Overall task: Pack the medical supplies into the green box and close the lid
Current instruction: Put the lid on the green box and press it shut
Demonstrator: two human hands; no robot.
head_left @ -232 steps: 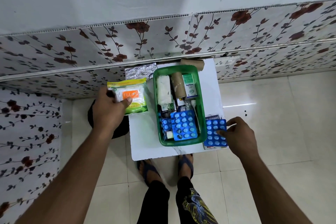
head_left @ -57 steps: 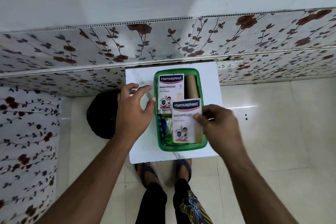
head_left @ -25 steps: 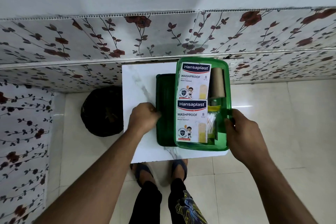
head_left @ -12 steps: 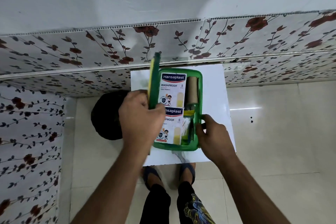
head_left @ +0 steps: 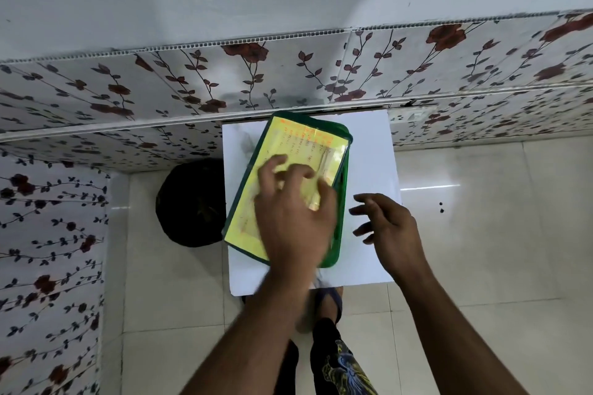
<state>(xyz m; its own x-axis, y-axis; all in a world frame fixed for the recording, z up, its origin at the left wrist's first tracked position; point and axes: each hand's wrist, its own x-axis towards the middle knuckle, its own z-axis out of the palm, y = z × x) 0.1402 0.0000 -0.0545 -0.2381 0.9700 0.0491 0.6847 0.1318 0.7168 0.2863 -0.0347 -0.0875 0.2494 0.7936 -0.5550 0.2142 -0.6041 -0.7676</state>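
Observation:
The green box stands on a small white table. Only its right wall and near corner show. A green lid with a yellow printed label lies skewed over the box, its left edge hanging out past the box. My left hand rests on top of the lid with fingers spread and the thumb at the lid's right edge; it is blurred. My right hand hovers just right of the box, fingers apart, holding nothing. The supplies inside are hidden by the lid.
The table stands against a flower-patterned wall panel. A round black object sits on the tiled floor to the table's left. My sandalled feet are under the table's near edge.
The lid stood on edge at the box's left side; my left hand has swung it down over the box. My right hand has let go of the box's right rim.

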